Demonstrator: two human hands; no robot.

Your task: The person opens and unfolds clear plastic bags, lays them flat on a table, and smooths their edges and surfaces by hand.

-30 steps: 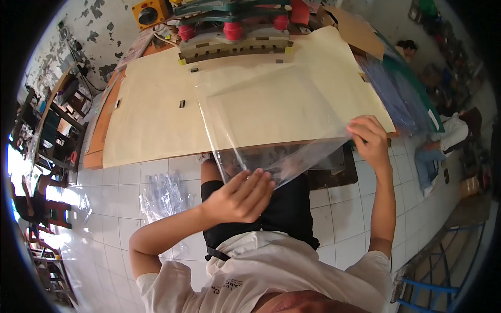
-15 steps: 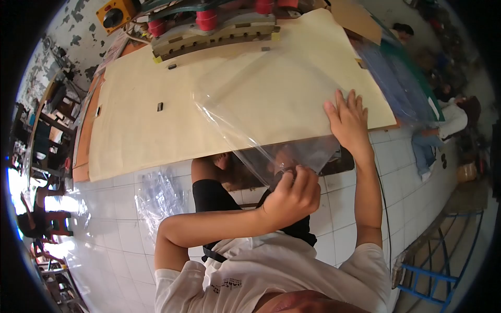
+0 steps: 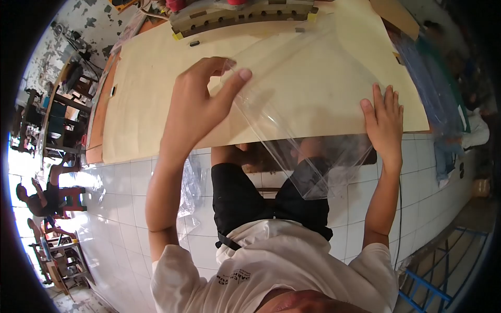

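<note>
A clear plastic sheet (image 3: 292,88) lies slantwise on the cream-coloured board (image 3: 141,115), and its near corner hangs over the front edge above my lap. My left hand (image 3: 201,99) is raised at the sheet's left edge, thumb and forefinger spread apart. Its fingertips are close to that edge; whether they touch it I cannot tell. Flat near the board's right front edge rests my right hand (image 3: 385,122), fingers stretched out, beside or on the sheet's right side. Small dark pieces, such as one black piece (image 3: 194,44), sit on the board.
A metal press bar (image 3: 245,20) with red parts spans the back of the board. Bluish plastic (image 3: 430,86) lies to the right. Crumpled clear plastic (image 3: 190,188) is on the tiled floor at left. A person (image 3: 44,195) sits far left; a blue metal frame (image 3: 428,284) stands lower right.
My left hand has let go of the sheet's near corner and moved up and left to its left edge. That corner now hangs loose. My right hand stays flat; the view has shifted.
</note>
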